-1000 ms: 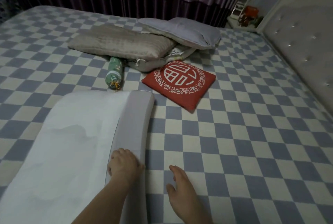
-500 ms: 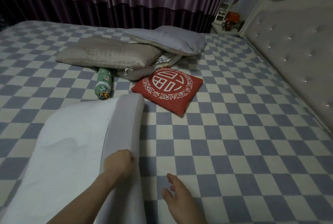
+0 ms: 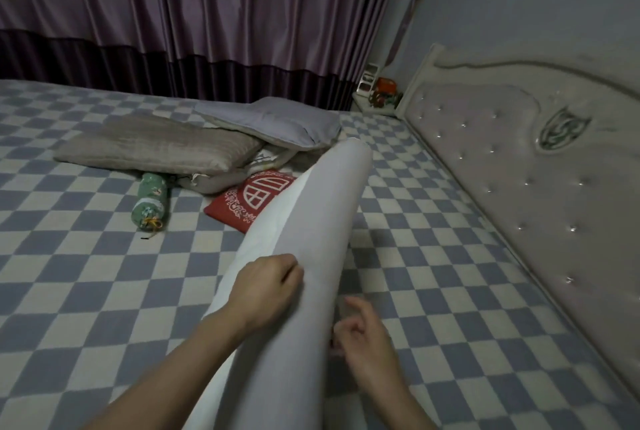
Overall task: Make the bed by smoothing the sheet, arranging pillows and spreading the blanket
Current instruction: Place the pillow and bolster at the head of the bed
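Both hands flank the raised white pillow (image 3: pixel 311 222): left hand (image 3: pixel 266 287) grips it, right hand (image 3: pixel 360 336) loosely curled, empty.

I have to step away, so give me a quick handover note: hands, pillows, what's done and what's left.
Left hand grips the long white pillow, lifted on edge above the sheet.
Right hand is beside the pillow's lower edge, fingers loosely curled, holding nothing.
Beige pillow, grey pillow, green bolster and red cushion lie heaped mid-bed, away from the headboard.
Done: the sheet looks flat.
Left: set the pillows at the headboard, then spread the blanket, which is not in view.
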{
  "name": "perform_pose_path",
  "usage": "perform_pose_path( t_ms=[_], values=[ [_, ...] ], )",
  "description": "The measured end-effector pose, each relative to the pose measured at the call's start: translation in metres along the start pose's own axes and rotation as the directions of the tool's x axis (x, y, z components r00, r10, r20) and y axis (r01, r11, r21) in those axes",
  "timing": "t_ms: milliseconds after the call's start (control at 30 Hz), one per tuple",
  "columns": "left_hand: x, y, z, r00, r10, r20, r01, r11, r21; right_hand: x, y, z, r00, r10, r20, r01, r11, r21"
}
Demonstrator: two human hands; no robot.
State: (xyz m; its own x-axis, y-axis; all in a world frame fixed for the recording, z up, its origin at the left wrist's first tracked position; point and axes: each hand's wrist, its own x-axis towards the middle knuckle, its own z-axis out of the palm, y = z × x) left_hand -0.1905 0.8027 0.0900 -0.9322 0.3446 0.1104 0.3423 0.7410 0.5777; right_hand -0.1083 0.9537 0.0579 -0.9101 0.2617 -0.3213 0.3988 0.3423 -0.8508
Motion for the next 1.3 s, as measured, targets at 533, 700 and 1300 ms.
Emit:
perform_pose_path(
  t_ms=[533,700,1300],
  values=[
    [0.048,0.264,0.091,0.935,0.326,0.139,-0.302,0.938,-0.169,-0.043,0.062,-0.281,0.840,-0.319,-0.440,0.211,0.937,-0.277],
    [0.039,0.325,0.136,0.890,0.410,0.200,-0.388,0.911,-0.139,-0.054,0.087,-0.319,0.882,0.105,-0.460,0.041,0.954,0.298],
    [0.027,0.227,0.191,0.805,-0.202,0.558,0.211,0.976,0.048,-0.059,0.163,-0.243,0.968,0.181,-0.174,-0.150,0.972,0.178]
  ],
)
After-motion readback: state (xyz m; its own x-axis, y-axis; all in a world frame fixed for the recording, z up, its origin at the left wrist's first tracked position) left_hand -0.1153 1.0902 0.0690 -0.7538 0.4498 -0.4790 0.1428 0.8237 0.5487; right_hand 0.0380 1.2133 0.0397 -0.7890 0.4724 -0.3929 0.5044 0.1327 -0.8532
